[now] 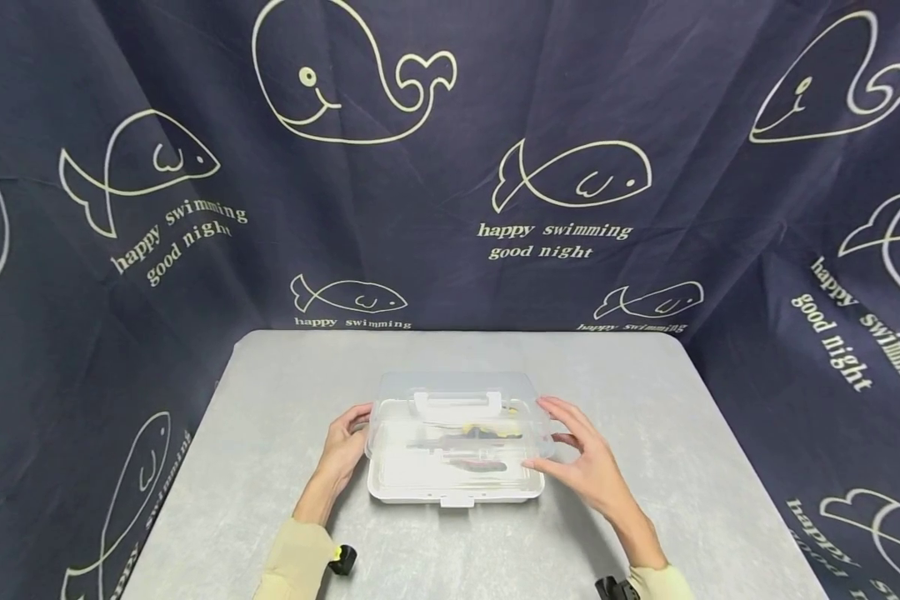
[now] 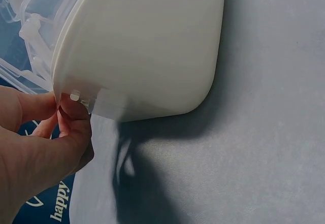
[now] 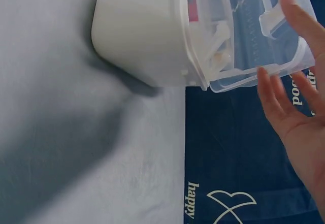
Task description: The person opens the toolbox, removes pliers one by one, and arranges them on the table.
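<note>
A white storage box (image 1: 457, 492) with a clear lid (image 1: 450, 383) sits on the table; the lid stands tilted above the box. My left hand (image 1: 342, 450) is at the box's left side. In the left wrist view, its thumb and fingers pinch the lid's edge near the box rim. On the other side my right hand (image 1: 581, 458) spreads its thumb and fingers around the lid's right edge; the right wrist view shows the fingers (image 3: 271, 94) mostly straight. Through the clear plastic, a yellow-and-black item (image 1: 491, 432) and a dark reddish item (image 1: 480, 465) show blurred inside.
The box stands on a pale grey table (image 1: 285, 383). A dark blue curtain (image 1: 450, 183) with whale and fish drawings hangs around the table's back and sides. A white latch tab (image 1: 457, 501) projects from the box's front, and a handle (image 1: 457, 406) is on the lid.
</note>
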